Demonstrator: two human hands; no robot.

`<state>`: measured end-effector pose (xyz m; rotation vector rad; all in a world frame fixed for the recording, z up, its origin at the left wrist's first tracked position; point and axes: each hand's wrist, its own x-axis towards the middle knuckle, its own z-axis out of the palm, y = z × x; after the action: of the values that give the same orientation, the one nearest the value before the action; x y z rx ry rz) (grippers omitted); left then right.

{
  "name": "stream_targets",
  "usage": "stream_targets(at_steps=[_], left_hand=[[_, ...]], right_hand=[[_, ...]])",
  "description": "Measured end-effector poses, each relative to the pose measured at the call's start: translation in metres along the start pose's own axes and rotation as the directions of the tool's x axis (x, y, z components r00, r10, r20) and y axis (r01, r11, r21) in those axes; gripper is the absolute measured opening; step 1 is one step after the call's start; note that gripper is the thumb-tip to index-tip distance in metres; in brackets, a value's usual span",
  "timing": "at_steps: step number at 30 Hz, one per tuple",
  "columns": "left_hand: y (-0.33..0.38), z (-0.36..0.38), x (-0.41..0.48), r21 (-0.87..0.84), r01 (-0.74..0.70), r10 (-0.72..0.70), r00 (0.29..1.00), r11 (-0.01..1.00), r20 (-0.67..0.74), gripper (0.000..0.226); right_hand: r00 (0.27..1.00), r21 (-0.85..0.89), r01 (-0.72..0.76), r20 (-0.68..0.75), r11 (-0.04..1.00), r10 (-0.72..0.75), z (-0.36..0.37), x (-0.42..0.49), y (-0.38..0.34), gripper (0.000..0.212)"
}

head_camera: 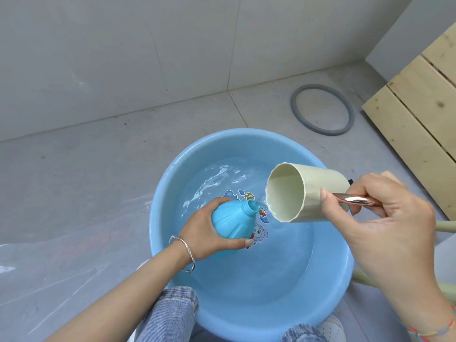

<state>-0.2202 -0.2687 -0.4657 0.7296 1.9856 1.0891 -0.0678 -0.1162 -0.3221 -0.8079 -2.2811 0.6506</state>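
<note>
Cream cup [308, 192], one of its kind, is tipped on its side over the single blue basin [170, 178] of water, beside one blue bottle [232, 219]. Right hand [385, 218] grips the cup's shiny handle [355, 200]; left hand [209, 230] wraps round the bottle. A thin trickle runs from the ribbed cup's rim toward the bottle's open neck.

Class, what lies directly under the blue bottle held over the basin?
Under the blue bottle lies water in the blue basin, with cartoon stickers on its floor. The bottle and left hand cover part of the stickers.
</note>
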Motion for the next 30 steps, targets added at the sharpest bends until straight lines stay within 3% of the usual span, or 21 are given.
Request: stream_targets(at_steps=[9, 25, 30], left_hand=[[-0.0018, 0.0017, 0.0002, 0.006, 0.006, -0.006, 1.0, 1.0, 0.005, 0.086], [0.0004, 0.0019, -0.0008, -0.005, -0.007, 0.007, 1.0, 1.0, 0.006, 0.073], [0.0012, 0.0034, -0.001, -0.023, -0.009, 0.009, 1.0, 1.0, 0.0, 0.084]], right_hand=[[0.996, -0.084, 0.089, -0.023, 0.993, -0.091, 0.0001, -0.0004, 0.0003, 0.032], [0.987, -0.099, 0.157, 0.007, 0.983, -0.157, 0.0068, -0.0023, -0.0034, 0.034], [0.98, -0.142, 0.198, 0.026, 0.97, -0.197, 0.0096, -0.0037, 0.0011, 0.034]])
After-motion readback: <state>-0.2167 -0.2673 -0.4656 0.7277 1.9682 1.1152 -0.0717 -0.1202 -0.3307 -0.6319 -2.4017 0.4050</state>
